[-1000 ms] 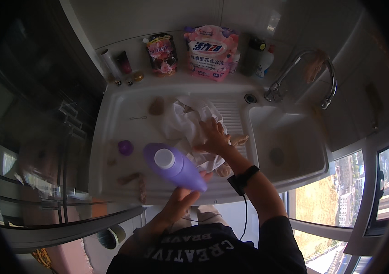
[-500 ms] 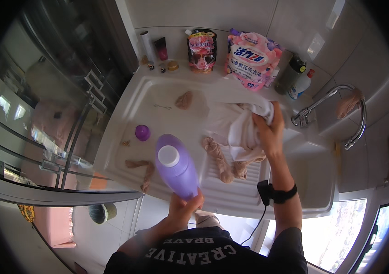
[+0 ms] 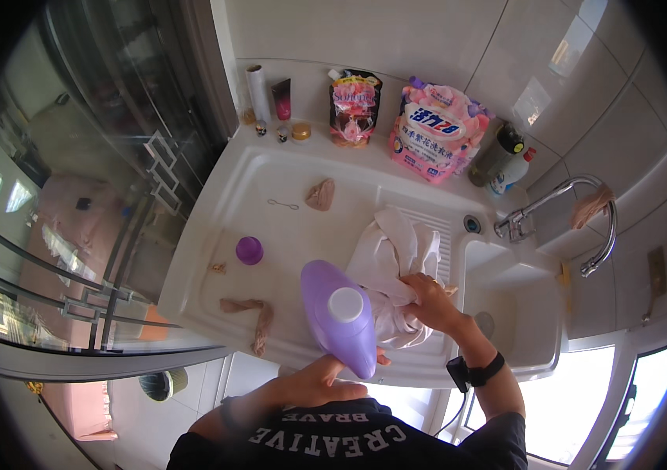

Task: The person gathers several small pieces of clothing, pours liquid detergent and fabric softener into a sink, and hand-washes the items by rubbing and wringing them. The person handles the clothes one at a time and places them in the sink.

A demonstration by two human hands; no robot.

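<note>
My left hand (image 3: 332, 379) is closed round the lower end of a purple plastic bottle (image 3: 324, 301), which tilts over the sink with its white mouth uppermost. Beside it, my right hand (image 3: 433, 304) grips a fold of a crumpled white cloth (image 3: 387, 249) spread over the ribbed washboard (image 3: 435, 223). A loose purple cap (image 3: 249, 251) lies in the shallow basin to the left. Around it lie a tan stocking-like piece (image 3: 252, 317), a second tan bundle (image 3: 319, 194) and a small thin loop (image 3: 283, 204). Tan fabric under the white cloth is nearly hidden.
Along the back ledge stand a pink pouch (image 3: 437, 133), a dark pouch (image 3: 355, 110), a dark bottle (image 3: 498, 157), a white bottle (image 3: 515, 171) and a dark tube (image 3: 282, 99). A curved chrome tap (image 3: 609, 235) with tan cloth over it rises beside the deep basin (image 3: 506, 274).
The purple bottle has moved right, toward the white cloth. My right hand has come down and nearer, and the cloth now lies flatter over the washboard and covers most of the tan pieces there.
</note>
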